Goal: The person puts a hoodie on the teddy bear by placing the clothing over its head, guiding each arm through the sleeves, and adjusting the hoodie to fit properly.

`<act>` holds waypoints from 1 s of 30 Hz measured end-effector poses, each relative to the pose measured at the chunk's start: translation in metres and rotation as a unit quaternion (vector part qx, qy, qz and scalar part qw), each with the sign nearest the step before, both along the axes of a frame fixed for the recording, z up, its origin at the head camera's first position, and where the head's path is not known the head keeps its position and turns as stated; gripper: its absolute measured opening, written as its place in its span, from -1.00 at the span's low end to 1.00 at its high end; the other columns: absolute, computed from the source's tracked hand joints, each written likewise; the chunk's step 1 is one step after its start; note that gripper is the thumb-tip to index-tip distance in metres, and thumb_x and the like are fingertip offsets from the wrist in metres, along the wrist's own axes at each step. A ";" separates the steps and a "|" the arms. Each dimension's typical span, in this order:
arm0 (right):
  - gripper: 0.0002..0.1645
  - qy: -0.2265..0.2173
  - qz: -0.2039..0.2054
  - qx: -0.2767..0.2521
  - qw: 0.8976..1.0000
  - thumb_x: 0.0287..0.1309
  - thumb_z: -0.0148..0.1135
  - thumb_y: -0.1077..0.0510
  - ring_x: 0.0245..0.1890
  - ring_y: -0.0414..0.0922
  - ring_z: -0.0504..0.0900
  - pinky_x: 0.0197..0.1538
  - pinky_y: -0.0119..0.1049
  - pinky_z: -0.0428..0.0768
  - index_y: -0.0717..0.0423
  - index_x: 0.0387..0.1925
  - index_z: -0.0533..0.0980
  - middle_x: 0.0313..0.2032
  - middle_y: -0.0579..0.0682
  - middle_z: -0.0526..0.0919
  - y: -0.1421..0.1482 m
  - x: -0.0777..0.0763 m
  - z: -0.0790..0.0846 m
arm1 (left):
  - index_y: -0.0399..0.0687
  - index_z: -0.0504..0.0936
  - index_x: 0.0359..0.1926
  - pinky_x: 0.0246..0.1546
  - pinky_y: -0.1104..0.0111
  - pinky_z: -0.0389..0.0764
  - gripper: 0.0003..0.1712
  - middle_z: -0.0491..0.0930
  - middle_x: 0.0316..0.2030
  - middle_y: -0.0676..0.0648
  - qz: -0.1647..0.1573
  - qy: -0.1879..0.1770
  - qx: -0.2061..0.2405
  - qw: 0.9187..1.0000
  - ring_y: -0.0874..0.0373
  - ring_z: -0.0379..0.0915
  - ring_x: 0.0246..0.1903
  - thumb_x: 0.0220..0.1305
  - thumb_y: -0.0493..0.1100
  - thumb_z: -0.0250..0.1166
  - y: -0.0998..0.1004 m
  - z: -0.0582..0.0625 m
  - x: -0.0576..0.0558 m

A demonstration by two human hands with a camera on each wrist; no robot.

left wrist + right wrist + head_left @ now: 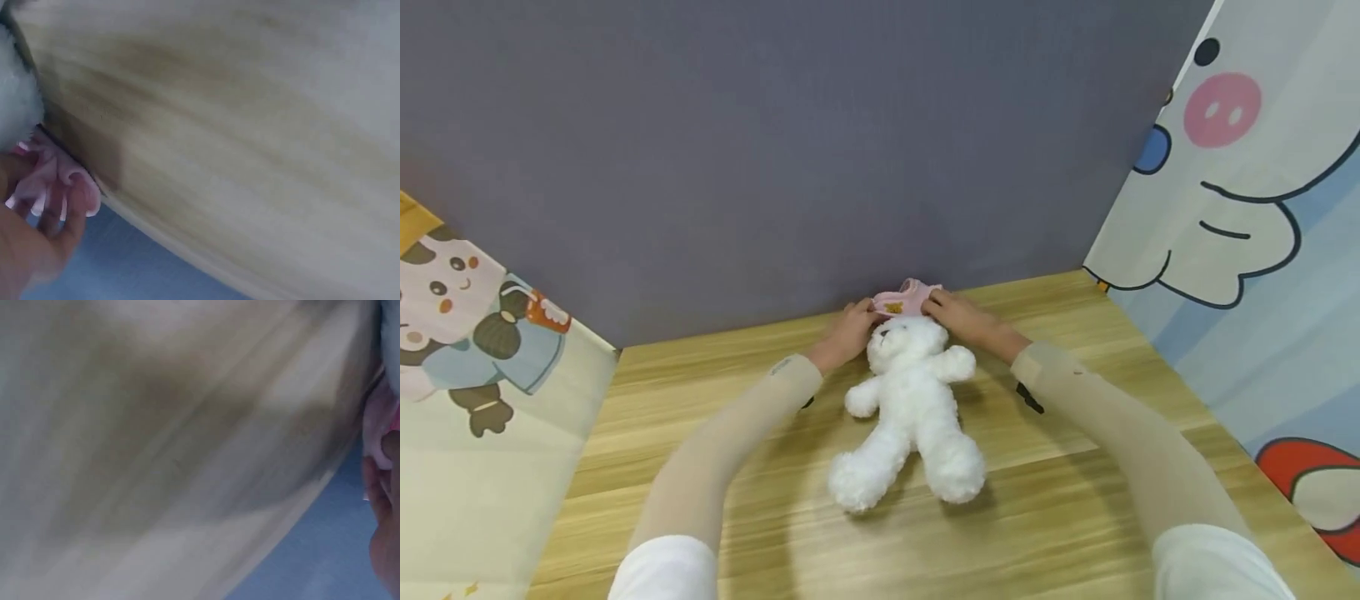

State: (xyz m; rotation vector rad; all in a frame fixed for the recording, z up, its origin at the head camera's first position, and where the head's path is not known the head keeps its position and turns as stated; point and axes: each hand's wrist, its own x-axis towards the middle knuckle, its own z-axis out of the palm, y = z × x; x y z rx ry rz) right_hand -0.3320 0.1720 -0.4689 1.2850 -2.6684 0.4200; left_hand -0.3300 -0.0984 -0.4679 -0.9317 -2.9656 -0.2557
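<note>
A fluffy white teddy bear (916, 404) lies on its back on the wooden table, head toward the grey wall and legs toward me. Just beyond its head is a small pink doll garment (910, 298) with a little brown-yellow patch. My left hand (844, 335) pinches the garment's left side, and the cloth (56, 172) bunches between thumb and fingers in the left wrist view. On the other side, my right hand (966, 319) grips the garment's right edge. The right wrist view shows only part of that hand (382, 531) and the pink cloth (377, 419) at the frame's edge.
The wood-grain table (700, 400) ends at a grey wall (775, 167) right behind the garment. Cartoon-printed curtains stand at both sides, one on the left (550, 467) and one on the right (1225, 350).
</note>
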 end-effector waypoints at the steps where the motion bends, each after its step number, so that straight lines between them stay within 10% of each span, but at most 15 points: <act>1: -0.75 -0.005 -0.006 -0.011 1.000 0.36 0.11 0.45 -0.05 0.07 0.52 0.01 -0.05 0.55 0.24 0.02 0.49 -0.02 0.18 0.47 0.000 0.002 -0.001 | 0.00 0.63 0.25 0.01 0.10 0.60 -0.64 0.50 0.09 -0.16 -0.015 -0.006 0.018 1.000 -0.09 0.51 0.01 0.57 -0.19 0.09 -0.003 -0.001 0.001; 5: -0.81 -0.044 -0.041 -0.080 0.995 0.36 0.20 0.37 -0.09 0.10 0.63 -0.02 -0.04 0.62 0.31 -0.02 0.53 -0.11 0.23 0.61 0.004 0.007 -0.001 | -0.27 0.52 0.32 0.10 0.12 0.58 -0.54 0.43 0.24 -0.30 -0.068 -0.092 0.110 0.987 -0.11 0.52 0.08 0.44 -0.31 0.15 -0.015 0.002 0.005; 10: -0.77 -0.205 -0.060 -0.166 0.963 0.47 0.15 0.21 -0.04 0.10 0.65 -0.01 -0.02 0.64 0.28 0.03 0.51 -0.06 0.21 0.65 0.015 0.014 0.016 | -0.36 0.21 0.49 0.22 0.07 0.52 -0.19 0.12 0.44 -0.34 -0.091 -0.253 0.199 0.943 -0.22 0.40 0.24 0.26 -0.36 0.30 -0.027 0.016 0.014; 14: -0.52 -0.286 -0.049 -0.150 0.945 0.38 0.29 0.12 0.15 0.15 0.57 0.18 0.05 0.56 0.28 0.21 0.46 0.11 0.23 0.59 0.021 0.018 0.028 | -0.35 0.18 0.49 0.23 0.08 0.51 -0.13 0.14 0.42 -0.37 -0.091 -0.273 0.242 0.927 -0.27 0.39 0.25 0.23 -0.41 0.39 -0.026 0.017 0.021; 20: -0.31 -0.297 -0.055 -0.123 0.945 0.21 0.47 0.10 0.16 0.16 0.56 0.24 0.01 0.54 0.31 0.27 0.44 0.10 0.22 0.59 0.019 0.022 0.031 | -0.41 0.14 0.31 0.19 0.03 0.53 -0.25 0.31 0.22 -0.44 -0.061 -0.253 0.341 0.904 -0.31 0.45 0.15 0.21 -0.54 0.35 -0.018 0.002 0.030; 30: -0.57 -0.253 -0.085 -0.155 0.951 0.07 0.54 0.22 -0.15 -0.04 0.58 -0.03 -0.15 0.60 0.26 -0.05 0.57 -0.20 0.07 0.64 0.010 0.031 0.026 | -0.39 0.43 0.20 -0.08 0.29 0.58 -0.44 0.47 -0.09 -0.20 -0.043 -0.201 0.293 0.934 0.01 0.47 -0.12 0.20 -0.41 0.41 -0.009 0.000 0.034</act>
